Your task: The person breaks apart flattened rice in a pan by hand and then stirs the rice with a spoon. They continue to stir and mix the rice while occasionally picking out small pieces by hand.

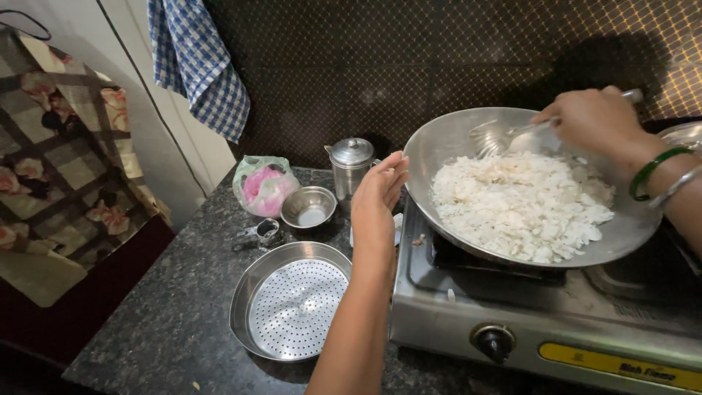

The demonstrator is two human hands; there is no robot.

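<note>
A wide steel pan (439,146) full of white flakes (523,205) sits on a steel gas stove (453,307). My right hand (596,117) grips the handle of a slotted steel spatula (497,137), whose blade rests at the far edge of the flakes. My left hand (376,197) is held up with its fingers together beside the pan's left rim, close to it or touching it, and holds nothing.
On the dark granite counter (168,322) lie a perforated steel plate (292,303), a small steel bowl (308,207), a lidded steel jug (351,164), a pink-and-green plastic bag (265,184) and a small metal clip (259,234). A blue checked cloth (197,62) hangs above.
</note>
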